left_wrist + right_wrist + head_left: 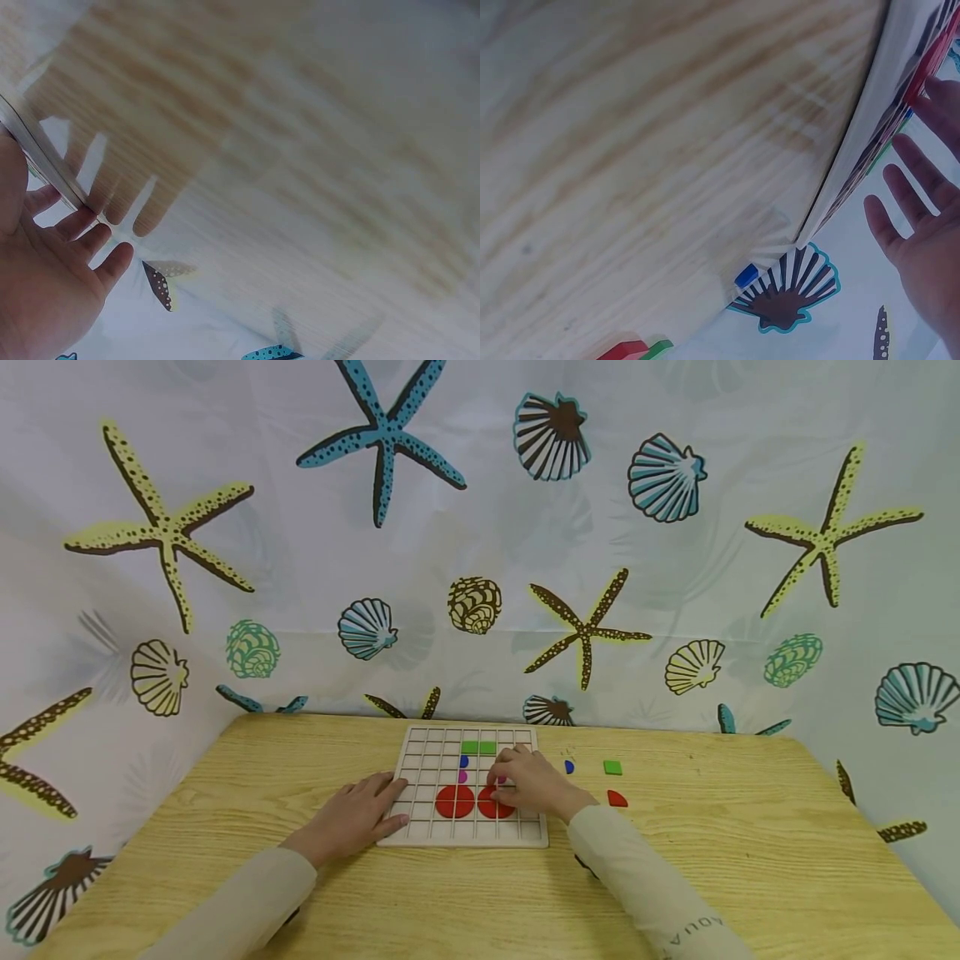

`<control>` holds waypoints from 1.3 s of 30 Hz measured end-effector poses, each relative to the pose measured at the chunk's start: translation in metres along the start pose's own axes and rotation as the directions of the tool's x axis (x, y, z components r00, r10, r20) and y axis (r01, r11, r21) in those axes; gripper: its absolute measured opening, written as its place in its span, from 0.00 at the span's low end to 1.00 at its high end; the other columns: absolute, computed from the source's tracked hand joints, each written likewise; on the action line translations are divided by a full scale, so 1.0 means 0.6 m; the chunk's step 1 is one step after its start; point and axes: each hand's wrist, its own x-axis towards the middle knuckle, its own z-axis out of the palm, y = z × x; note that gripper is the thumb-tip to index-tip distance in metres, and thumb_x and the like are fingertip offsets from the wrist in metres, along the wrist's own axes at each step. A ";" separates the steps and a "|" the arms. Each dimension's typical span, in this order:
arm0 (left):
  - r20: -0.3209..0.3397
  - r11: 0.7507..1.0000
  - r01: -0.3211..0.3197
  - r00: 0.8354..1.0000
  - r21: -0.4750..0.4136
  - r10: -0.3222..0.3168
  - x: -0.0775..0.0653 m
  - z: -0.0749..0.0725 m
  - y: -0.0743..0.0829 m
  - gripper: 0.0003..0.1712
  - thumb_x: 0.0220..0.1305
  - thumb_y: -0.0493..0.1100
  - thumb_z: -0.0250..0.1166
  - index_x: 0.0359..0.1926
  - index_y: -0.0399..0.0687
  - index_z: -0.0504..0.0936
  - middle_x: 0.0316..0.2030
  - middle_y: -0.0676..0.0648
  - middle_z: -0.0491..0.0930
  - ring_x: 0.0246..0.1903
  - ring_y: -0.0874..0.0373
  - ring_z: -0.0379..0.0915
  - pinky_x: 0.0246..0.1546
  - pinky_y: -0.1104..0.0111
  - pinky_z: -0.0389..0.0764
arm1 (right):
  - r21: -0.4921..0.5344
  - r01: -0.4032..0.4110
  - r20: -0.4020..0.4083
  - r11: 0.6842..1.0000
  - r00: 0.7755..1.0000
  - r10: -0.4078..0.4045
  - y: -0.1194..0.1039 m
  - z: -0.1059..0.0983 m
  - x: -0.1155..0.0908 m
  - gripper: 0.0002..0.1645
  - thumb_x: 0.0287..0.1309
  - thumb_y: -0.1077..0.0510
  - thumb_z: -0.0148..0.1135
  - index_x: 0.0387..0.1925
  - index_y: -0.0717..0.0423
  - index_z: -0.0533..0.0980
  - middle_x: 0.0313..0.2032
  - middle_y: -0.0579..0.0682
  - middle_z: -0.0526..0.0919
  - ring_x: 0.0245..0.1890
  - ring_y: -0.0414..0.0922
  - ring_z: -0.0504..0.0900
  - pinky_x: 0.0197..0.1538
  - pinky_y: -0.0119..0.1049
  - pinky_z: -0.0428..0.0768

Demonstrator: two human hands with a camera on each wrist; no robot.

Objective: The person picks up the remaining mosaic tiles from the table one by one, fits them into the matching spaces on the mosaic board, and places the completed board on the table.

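Observation:
A white grid board lies on the table. On it are two green squares, a blue rounded piece, a magenta rounded piece and two red discs, the left one in full view. My left hand rests against the board's left edge, thumb on top and fingers loosely spread. Over the right disc, my right hand pinches a red piece between thumb and index finger. Its other fingers are spread. Another magenta piece is partly hidden under this hand.
Right of the board lie a blue rounded piece, a green square and a red quarter-circle. Behind the wooden table hangs a curtain printed with shells and starfish.

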 end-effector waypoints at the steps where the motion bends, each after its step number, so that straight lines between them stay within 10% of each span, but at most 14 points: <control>1: 0.000 1.000 0.001 1.000 0.000 -0.001 0.000 -0.001 0.001 0.35 0.65 0.60 0.50 0.65 0.42 0.62 0.63 0.36 0.62 0.62 0.40 0.59 0.56 0.43 0.62 | -0.001 0.000 0.001 1.000 1.000 0.000 0.000 0.000 0.000 0.08 0.58 0.50 0.59 0.38 0.45 0.79 0.46 0.45 0.76 0.44 0.44 0.68 0.48 0.45 0.69; 39: 0.004 1.000 0.001 1.000 0.000 -0.001 0.003 0.002 -0.002 0.35 0.65 0.60 0.49 0.65 0.43 0.62 0.62 0.36 0.62 0.62 0.39 0.58 0.56 0.42 0.62 | 0.011 0.025 -0.032 1.000 0.999 -0.025 0.002 -0.014 -0.015 0.09 0.58 0.54 0.59 0.40 0.50 0.80 0.47 0.49 0.76 0.48 0.48 0.70 0.50 0.49 0.71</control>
